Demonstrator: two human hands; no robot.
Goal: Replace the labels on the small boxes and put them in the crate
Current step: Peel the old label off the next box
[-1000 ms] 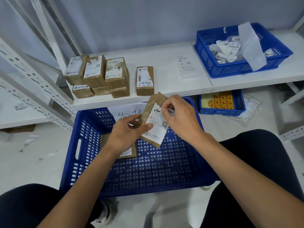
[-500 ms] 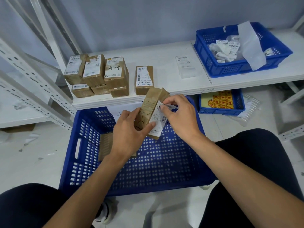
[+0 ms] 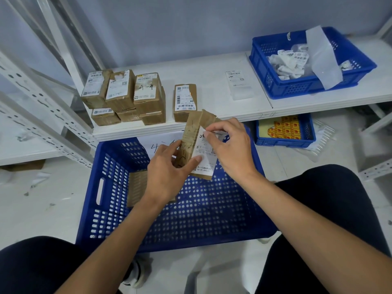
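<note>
Above the big blue crate [image 3: 101,209], my left hand [image 3: 167,177] grips a small brown box [image 3: 192,132], its thumb pressing the white label [image 3: 204,162] on the box's face. My right hand [image 3: 231,151] pinches that label's top edge, which is lifted from the box. Another brown box [image 3: 136,187] lies flat in the crate, partly hidden under my left wrist. Several labelled small boxes [image 3: 124,93] are stacked on the white shelf [image 3: 212,81], with one more box [image 3: 185,102] lying apart from them.
A loose label sheet [image 3: 238,84] lies on the shelf. A blue bin [image 3: 297,88] with crumpled labels stands at the back right. A smaller blue tray [image 3: 284,143] with yellow stickers sits under the shelf. My knees flank the crate. Shelf uprights [image 3: 42,107] rise at the left.
The box has turned more upright in my left hand. My right hand has moved to the label's top edge and peeled it a little away from the box.
</note>
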